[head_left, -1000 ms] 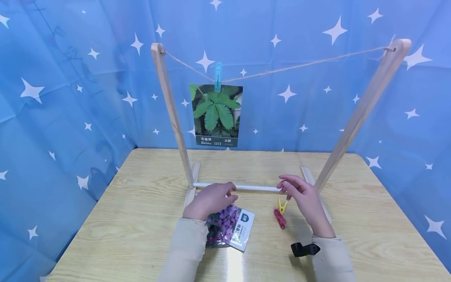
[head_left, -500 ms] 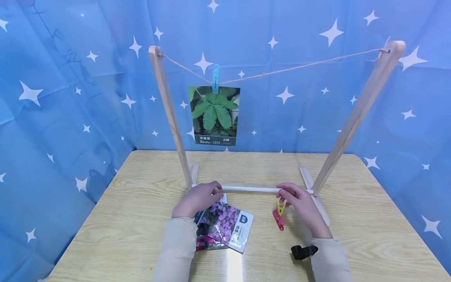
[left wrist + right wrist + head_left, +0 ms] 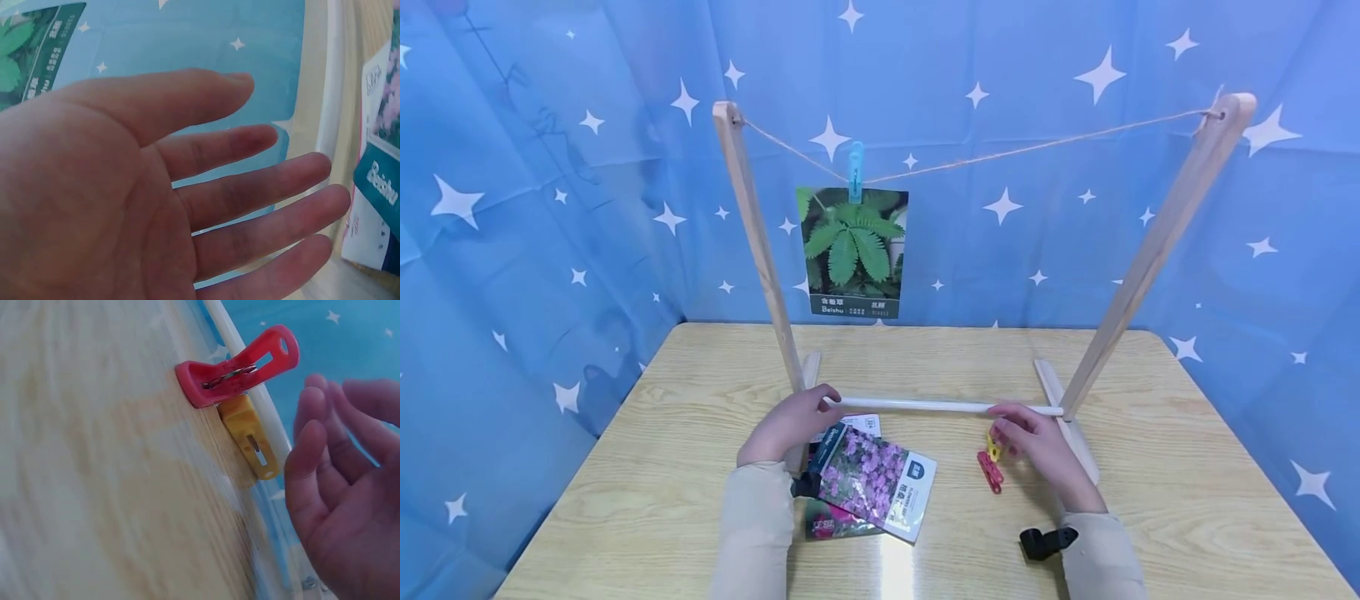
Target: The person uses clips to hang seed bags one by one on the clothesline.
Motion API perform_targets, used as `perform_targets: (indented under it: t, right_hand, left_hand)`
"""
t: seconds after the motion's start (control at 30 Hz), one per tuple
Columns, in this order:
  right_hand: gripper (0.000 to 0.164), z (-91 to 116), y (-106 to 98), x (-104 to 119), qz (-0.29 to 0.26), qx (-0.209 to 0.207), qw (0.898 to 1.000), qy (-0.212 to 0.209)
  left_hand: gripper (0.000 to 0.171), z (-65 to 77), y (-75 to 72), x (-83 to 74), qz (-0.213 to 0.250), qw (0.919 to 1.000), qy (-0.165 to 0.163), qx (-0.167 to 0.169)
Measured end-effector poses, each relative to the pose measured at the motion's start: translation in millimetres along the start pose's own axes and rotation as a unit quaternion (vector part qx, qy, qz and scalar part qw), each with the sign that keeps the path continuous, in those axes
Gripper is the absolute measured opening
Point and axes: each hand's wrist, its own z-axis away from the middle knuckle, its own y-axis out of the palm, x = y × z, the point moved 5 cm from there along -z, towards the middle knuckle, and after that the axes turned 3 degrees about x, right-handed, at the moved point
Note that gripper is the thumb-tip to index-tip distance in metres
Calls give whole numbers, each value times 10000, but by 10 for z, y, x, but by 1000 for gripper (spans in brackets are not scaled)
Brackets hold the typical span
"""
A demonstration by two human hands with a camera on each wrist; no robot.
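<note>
My left hand (image 3: 790, 425) is over the left end of the white crossbar (image 3: 917, 405), beside a pile of seed packets; its fingers are spread and the palm holds nothing in the left wrist view. On top of the pile lies a purple-flower packet (image 3: 872, 479), partly covering a pink-flower packet (image 3: 838, 525). My right hand (image 3: 1041, 450) hovers by a yellow clothespin (image 3: 250, 437) and a red clothespin (image 3: 240, 369) on the table. In the right wrist view its loosely bent fingers stand apart from both clips, with nothing between them.
A wooden frame's left post (image 3: 760, 242) and right post (image 3: 1157, 250) carry a string (image 3: 1000, 154). A blue clothespin (image 3: 856, 171) holds a green-leaf packet (image 3: 853, 250) on it. Behind hangs a star-patterned blue cloth (image 3: 985, 275).
My left hand has moved left and off the packets, showing more of the pile. The right hand has lowered to beside the yellow clothespin. The head view has shifted slightly.
</note>
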Motion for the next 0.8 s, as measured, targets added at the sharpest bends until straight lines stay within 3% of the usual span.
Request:
perform_targets:
  t: [0.23,0.47,0.8]
  right_hand:
    - [38,7,32,-86,-16,115,9994,341]
    - [38,-5,31,-158,-55,216,9971,732]
    - [37,-3,33,-159,-140,178,9983,533]
  left_hand:
    - [34,-11,36,111,356,9992,-193,61]
    - [36,-32,77,159,225,9992,-295,128]
    - [36,-128,114,183,28,9994,-338,42]
